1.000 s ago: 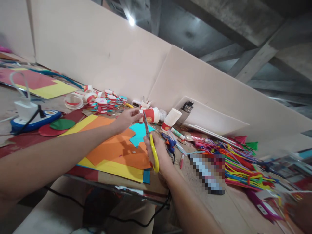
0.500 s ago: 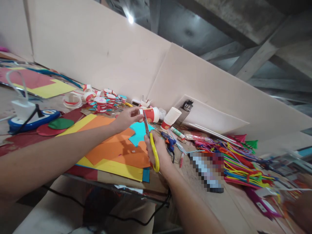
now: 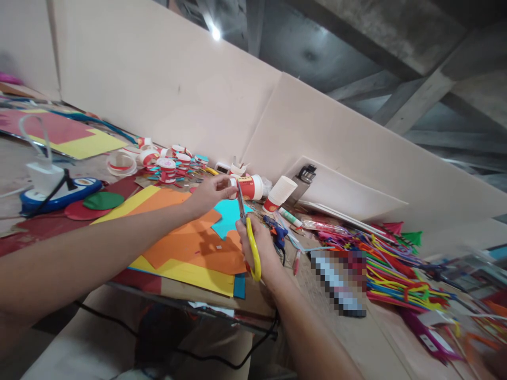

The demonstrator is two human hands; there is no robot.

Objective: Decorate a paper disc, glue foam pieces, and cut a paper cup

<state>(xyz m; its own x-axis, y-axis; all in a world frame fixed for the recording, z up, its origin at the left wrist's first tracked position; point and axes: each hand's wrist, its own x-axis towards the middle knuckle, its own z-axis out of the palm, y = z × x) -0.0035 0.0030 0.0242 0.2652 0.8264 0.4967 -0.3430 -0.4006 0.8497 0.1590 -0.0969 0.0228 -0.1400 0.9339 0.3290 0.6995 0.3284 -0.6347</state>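
Note:
My left hand [image 3: 214,193] is closed on the base end of a red and white paper cup [image 3: 250,187], which lies sideways in the air with its rim toward the right. My right hand [image 3: 257,244] grips scissors [image 3: 255,256] with yellow handles. Their metal blades point up and lie against the cup's side, close to my left fingertips. Whether the blades have cut into the wall I cannot tell. Below both hands lie a light blue paper piece [image 3: 229,217] and orange sheets [image 3: 174,243] on a yellow sheet [image 3: 186,277].
Behind the cup stand another paper cup [image 3: 279,193] and a dark-capped bottle [image 3: 303,182]. A blue glue gun [image 3: 279,232] lies right of the scissors. Several cut cups [image 3: 167,171] stand at back left, near a blue power strip [image 3: 59,196]. Colourful pipe cleaners [image 3: 400,277] spread at right.
The whole view has shifted slightly. Both hands, the cup and the scissors keep nearly the same positions relative to one another.

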